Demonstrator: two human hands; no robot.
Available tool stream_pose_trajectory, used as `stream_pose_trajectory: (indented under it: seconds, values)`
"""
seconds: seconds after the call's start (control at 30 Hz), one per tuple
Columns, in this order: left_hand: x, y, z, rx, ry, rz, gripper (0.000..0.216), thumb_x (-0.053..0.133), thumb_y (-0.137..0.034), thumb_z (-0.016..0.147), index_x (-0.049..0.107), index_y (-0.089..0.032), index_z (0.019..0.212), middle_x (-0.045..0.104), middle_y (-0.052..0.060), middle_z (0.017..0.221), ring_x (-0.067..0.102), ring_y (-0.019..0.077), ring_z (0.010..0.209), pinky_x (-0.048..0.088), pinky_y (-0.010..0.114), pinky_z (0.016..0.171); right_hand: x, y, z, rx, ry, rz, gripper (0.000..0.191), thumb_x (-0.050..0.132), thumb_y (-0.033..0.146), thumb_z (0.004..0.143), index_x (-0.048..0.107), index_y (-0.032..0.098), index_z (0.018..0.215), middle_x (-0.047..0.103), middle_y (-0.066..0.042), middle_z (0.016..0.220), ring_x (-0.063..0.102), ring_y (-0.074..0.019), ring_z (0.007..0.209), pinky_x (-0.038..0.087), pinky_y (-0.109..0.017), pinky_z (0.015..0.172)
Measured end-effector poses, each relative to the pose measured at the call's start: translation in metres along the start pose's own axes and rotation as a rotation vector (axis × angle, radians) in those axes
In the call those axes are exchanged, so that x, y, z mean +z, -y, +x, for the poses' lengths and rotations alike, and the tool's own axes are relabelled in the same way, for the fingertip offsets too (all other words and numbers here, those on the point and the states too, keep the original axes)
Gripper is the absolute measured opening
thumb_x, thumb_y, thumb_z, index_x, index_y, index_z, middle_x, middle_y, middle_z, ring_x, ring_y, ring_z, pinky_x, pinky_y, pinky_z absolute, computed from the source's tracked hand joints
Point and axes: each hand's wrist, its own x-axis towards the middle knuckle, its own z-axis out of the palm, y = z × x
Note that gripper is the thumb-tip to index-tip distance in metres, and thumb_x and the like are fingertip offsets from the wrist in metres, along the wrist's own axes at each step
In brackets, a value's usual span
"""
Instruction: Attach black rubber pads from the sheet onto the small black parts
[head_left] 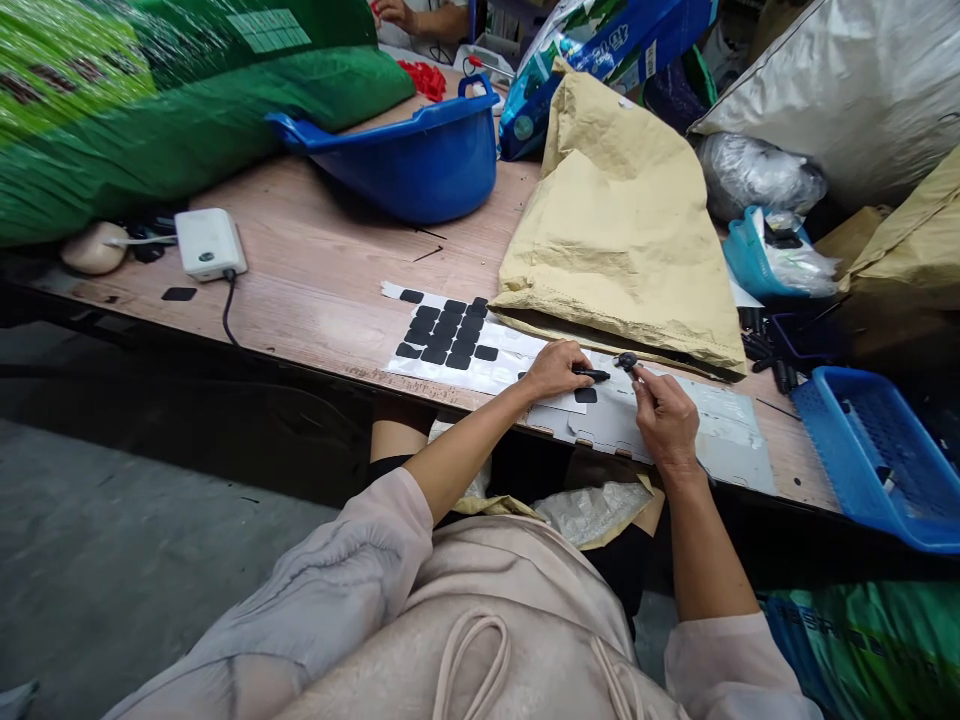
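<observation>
My left hand (556, 370) is closed on a slim black stick-like piece (594, 375), whose end points right. Just to the right, my right hand (666, 415) pinches a small dark rounded part (625, 361) between thumb and fingers. The two pieces are a little apart. Under the left hand lies a white sheet (450, 376) bearing several black rounded-square patches (448, 325). One such black patch (586, 396) sits below the left fingertips. Beneath both hands is a grey-white board (731, 440) along the table's front edge. The exact kind of either piece is too small to tell.
A yellowish paper sack (615, 230) lies just beyond my hands. A blue basin (420, 165) stands behind, and a blue basket (877, 450) is at the right edge. A white box with a cable (210, 245) is left. Another person's hand (397, 14) shows at the top.
</observation>
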Motion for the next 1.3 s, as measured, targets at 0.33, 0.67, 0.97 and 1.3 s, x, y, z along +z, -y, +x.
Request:
stream_pose_trajectory:
  seconds: [0.33, 0.67, 0.97, 1.3]
  values:
    - [0.001, -0.005, -0.002, -0.010, -0.001, 0.084, 0.018, 0.082, -0.028, 0.075, 0.079, -0.019, 0.090, 0.070, 0.006, 0.092, 0.063, 0.0249, 0.097, 0.049, 0.037, 0.090, 0.015, -0.050, 0.005, -0.011, -0.035, -0.157, 0.027, 0.057, 0.031, 0.096, 0.078, 0.025, 0.111, 0.069, -0.007, 0.093, 0.060, -0.0219, 0.090, 0.045, -0.032, 0.080]
    - [0.002, -0.002, -0.004, 0.010, 0.003, 0.072, 0.018, 0.083, -0.031, 0.076, 0.078, -0.022, 0.091, 0.069, 0.004, 0.093, 0.061, 0.0244, 0.097, 0.047, 0.037, 0.090, 0.020, -0.046, -0.001, 0.030, -0.048, -0.187, 0.028, 0.056, 0.032, 0.096, 0.077, 0.024, 0.113, 0.066, -0.008, 0.093, 0.054, -0.0237, 0.089, 0.042, -0.035, 0.083]
    - [0.002, 0.000, -0.004, 0.145, -0.016, 0.122, 0.018, 0.080, -0.034, 0.086, 0.076, -0.020, 0.095, 0.070, 0.006, 0.096, 0.061, 0.0240, 0.098, 0.045, 0.037, 0.093, 0.023, -0.046, 0.000, 0.056, -0.052, -0.179, 0.026, 0.058, 0.031, 0.094, 0.078, 0.024, 0.110, 0.066, -0.007, 0.093, 0.054, -0.0234, 0.090, 0.041, -0.034, 0.080]
    - [0.031, -0.028, -0.129, 0.686, 0.264, -0.003, 0.028, 0.054, -0.043, 0.105, 0.069, -0.020, 0.113, 0.073, 0.009, 0.094, 0.067, 0.0199, 0.085, 0.048, 0.034, 0.078, 0.025, -0.048, -0.001, 0.062, -0.045, -0.165, 0.026, 0.057, 0.031, 0.094, 0.077, 0.024, 0.109, 0.064, -0.008, 0.094, 0.053, -0.0239, 0.091, 0.041, -0.035, 0.080]
